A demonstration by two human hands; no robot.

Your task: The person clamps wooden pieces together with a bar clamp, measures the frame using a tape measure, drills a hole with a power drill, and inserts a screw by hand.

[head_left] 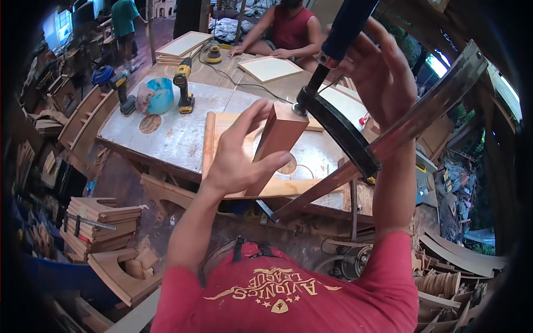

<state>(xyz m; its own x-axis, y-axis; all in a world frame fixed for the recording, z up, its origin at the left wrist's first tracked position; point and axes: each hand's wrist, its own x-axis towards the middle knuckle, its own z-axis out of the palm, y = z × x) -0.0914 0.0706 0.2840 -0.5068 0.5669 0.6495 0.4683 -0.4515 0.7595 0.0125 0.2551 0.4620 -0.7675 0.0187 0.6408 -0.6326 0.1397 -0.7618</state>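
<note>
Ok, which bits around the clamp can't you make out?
All in the head view:
Blue handle: its top is cut off by the upper edge.
Right hand: partly hidden behind the handle, so its contact is unclear.
Clamp: its lower tip is hidden by the wooden frame.
Wooden block: part of its side is covered by the left hand.
</note>
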